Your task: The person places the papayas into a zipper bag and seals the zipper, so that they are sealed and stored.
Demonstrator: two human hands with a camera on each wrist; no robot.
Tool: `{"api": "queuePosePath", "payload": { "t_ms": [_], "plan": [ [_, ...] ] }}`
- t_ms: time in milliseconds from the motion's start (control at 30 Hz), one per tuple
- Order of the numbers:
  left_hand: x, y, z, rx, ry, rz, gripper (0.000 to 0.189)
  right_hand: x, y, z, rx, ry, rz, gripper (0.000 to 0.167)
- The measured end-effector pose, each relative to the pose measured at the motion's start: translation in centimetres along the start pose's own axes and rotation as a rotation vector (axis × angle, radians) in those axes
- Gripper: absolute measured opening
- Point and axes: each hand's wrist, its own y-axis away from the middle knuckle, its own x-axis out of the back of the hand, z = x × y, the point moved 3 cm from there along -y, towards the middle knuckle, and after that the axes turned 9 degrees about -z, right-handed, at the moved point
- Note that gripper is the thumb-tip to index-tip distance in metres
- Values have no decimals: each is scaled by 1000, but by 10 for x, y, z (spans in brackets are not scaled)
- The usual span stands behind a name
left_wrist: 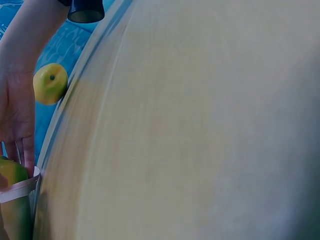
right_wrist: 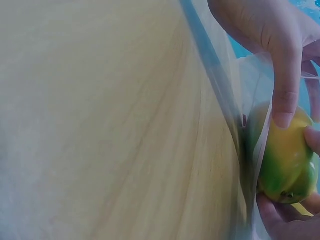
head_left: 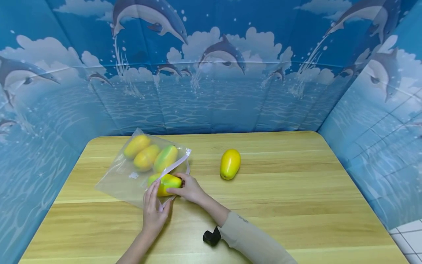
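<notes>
A clear zip bag (head_left: 115, 183) lies on the left of the table with several yellow-green papayas inside. Another papaya (head_left: 169, 184) is partly inside the bag's mouth, its right end outside. My right hand (head_left: 191, 189) grips that end, thumb in front and fingers behind. At the lower side of the mouth, my left hand (head_left: 155, 212) holds the bag's edge between fingers and thumb. The right wrist view shows the left hand (right_wrist: 285, 65) reaching down over the film beside the papaya (right_wrist: 285, 165). One more papaya (head_left: 230, 164) lies loose to the right of the bag.
The wooden table (head_left: 280, 205) has rounded far corners. Blue dolphin-print curtains (head_left: 211, 99) surround its back and sides. A black wrist camera (head_left: 211, 236) sits by the right sleeve (head_left: 254, 238). White floor tiles show at the lower right.
</notes>
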Motion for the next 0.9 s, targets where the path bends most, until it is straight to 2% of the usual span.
{"api": "queuePosePath", "payload": {
  "t_ms": [167, 400, 533, 633, 767, 900],
  "plan": [
    [0, 0, -1, 2, -3, 3, 57, 1, -1, 4, 17, -23, -41, 57],
    [0, 0, -1, -7, 0, 21, 55, 4, 1, 15, 44, -205, -128, 52],
    [1, -1, 0, -16, 8, 25, 56, 9, 8, 0, 69, -271, -116, 47],
    [1, -1, 0, -14, 10, 21, 55, 11, 13, -12, 95, -280, -82, 46],
    [1, -1, 0, -7, 10, 9, 54, 9, 12, -15, 118, -234, -48, 47],
    [2, 0, 0, -10, 26, -3, 54, 7, 11, -15, 142, -244, -70, 47]
  ]
}}
